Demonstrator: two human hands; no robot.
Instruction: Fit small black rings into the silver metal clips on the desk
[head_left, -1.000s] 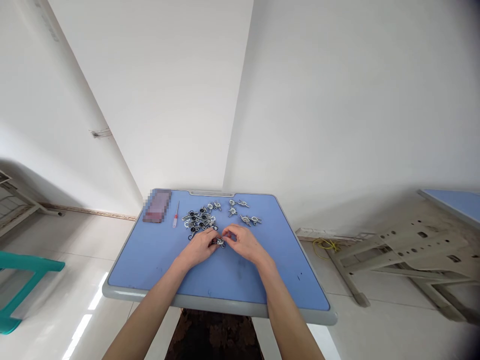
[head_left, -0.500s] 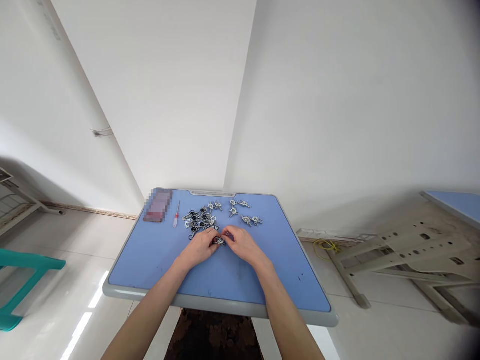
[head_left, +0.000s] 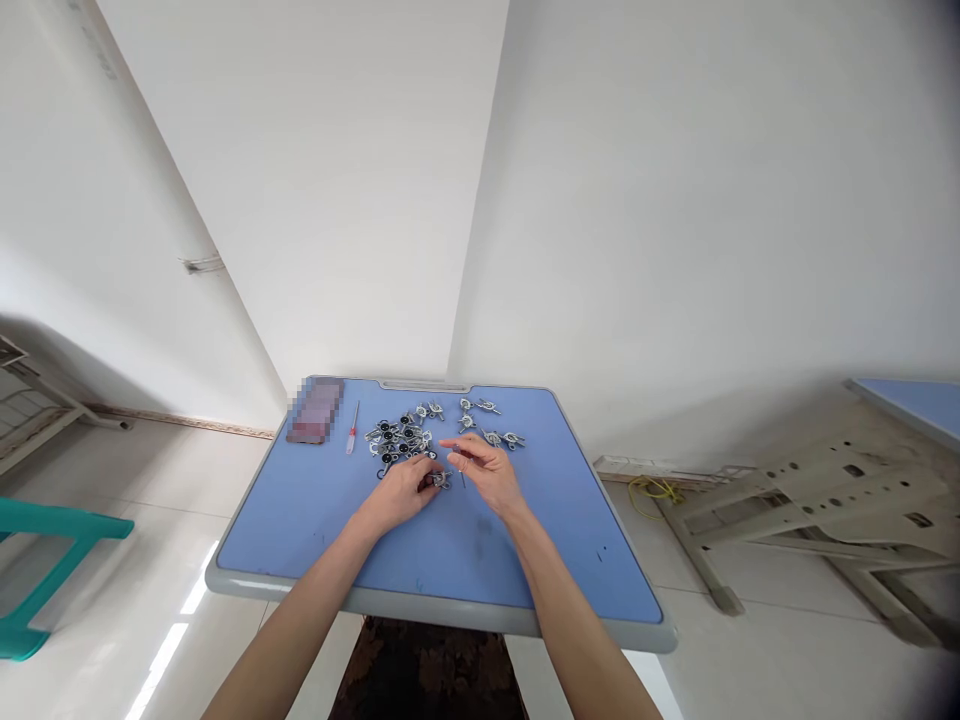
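Observation:
A small silver metal fitting (head_left: 442, 481) with a ring-like body sits at the fingertips of my left hand (head_left: 405, 490), which is closed on it, low over the desk. To its right, my right hand (head_left: 487, 475) is raised slightly, forefinger stretched out and thumb beneath. A thin dark rod (head_left: 463, 481) sticks down from its fingers; its kind is too small to tell. Just beyond my left hand lies a pile of similar fittings (head_left: 397, 437), several with round black parts. More silver fittings (head_left: 466, 422) lie apart, beyond my right hand.
The blue desk (head_left: 420, 555) has a raised grey rim. A screwdriver (head_left: 352, 438) with a clear and red handle lies left of the pile, beside a blurred flat object (head_left: 316, 410). A green stool (head_left: 60, 520) stands at left, another desk (head_left: 825, 500) at right.
My right hand has drawn back from the fitting and lifted up and to the right, its forefinger stretched out, showing the thin rod. My left hand stays in place with the fitting.

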